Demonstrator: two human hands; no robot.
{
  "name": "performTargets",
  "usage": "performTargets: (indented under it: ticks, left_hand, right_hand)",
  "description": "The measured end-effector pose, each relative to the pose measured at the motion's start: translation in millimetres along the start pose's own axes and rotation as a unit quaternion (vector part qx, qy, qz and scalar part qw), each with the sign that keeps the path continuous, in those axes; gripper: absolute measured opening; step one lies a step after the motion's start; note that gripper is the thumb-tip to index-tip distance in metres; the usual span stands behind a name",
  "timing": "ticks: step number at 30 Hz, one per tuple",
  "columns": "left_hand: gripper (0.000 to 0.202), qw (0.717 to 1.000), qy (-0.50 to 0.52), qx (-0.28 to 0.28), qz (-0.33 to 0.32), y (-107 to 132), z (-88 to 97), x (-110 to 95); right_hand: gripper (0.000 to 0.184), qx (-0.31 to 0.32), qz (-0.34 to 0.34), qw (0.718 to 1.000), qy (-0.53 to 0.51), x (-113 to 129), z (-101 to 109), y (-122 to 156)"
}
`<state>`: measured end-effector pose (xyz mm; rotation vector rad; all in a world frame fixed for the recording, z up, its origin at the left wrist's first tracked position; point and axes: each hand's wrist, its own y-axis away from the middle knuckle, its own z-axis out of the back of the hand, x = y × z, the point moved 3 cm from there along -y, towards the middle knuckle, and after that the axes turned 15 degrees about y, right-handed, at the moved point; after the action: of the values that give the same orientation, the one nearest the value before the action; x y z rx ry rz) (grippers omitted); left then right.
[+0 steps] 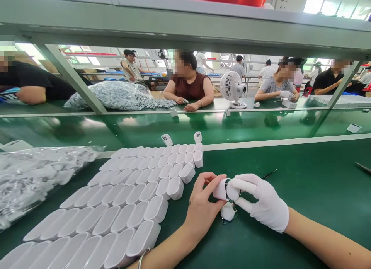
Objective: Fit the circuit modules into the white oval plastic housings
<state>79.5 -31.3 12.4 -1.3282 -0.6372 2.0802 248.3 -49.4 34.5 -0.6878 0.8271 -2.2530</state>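
My left hand [201,207], bare, is closed around a small white plastic housing [220,190], tilted with its open end to the right. In a white glove, my right hand [262,201] pinches a rounded white part [232,191] at that open end. How far the part sits inside is hidden by my fingers. Just below the hands, another rounded white piece [228,211] with a dark green edge lies on the green table. Rows of white oval housings [156,209], open side up, stand left of my left hand.
A clear plastic bag [43,180] of small parts lies at the left. A thin dark tool [270,174] is behind my right hand, another dark tool [363,168] at the right edge. Beyond runs a green conveyor belt [261,126] with a few housings. Co-workers sit opposite, near a white fan [231,85].
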Motion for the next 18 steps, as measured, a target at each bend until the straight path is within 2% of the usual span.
performTargets:
  ticks: [2,5,8,10,12,15,18]
  left_hand:
    - [0.046,0.999,-0.027,-0.002,-0.027,0,0.5,-1]
    - [0.046,0.996,-0.061,-0.012,-0.059,0,0.9,-4]
    - [0.048,0.994,-0.075,-0.013,-0.081,1,-0.3,-6]
    - [0.049,0.994,-0.068,-0.008,-0.086,2,-1.6,-7]
    - [0.049,0.996,-0.050,-0.008,-0.074,2,-2.5,-8]
    - [0.045,0.999,-0.013,-0.013,-0.044,1,-2.8,-8]
    - [0.044,0.999,0.027,-0.010,-0.038,0,-2.4,-11]
  right_hand:
    - [0.030,0.041,0.036,0.997,0.053,1,4,-4]
    - [0.016,0.114,0.069,0.979,0.157,4,8,-9]
    - [0.024,0.091,0.096,0.961,0.242,8,8,-8]
    - [0.033,0.061,0.109,0.958,0.257,10,4,-3]
    - [0.038,0.040,0.088,0.972,0.212,9,1,0]
    - [0.052,0.034,0.010,0.998,0.048,5,0,1]
    - [0.056,0.058,-0.030,0.994,-0.083,0,1,-1]
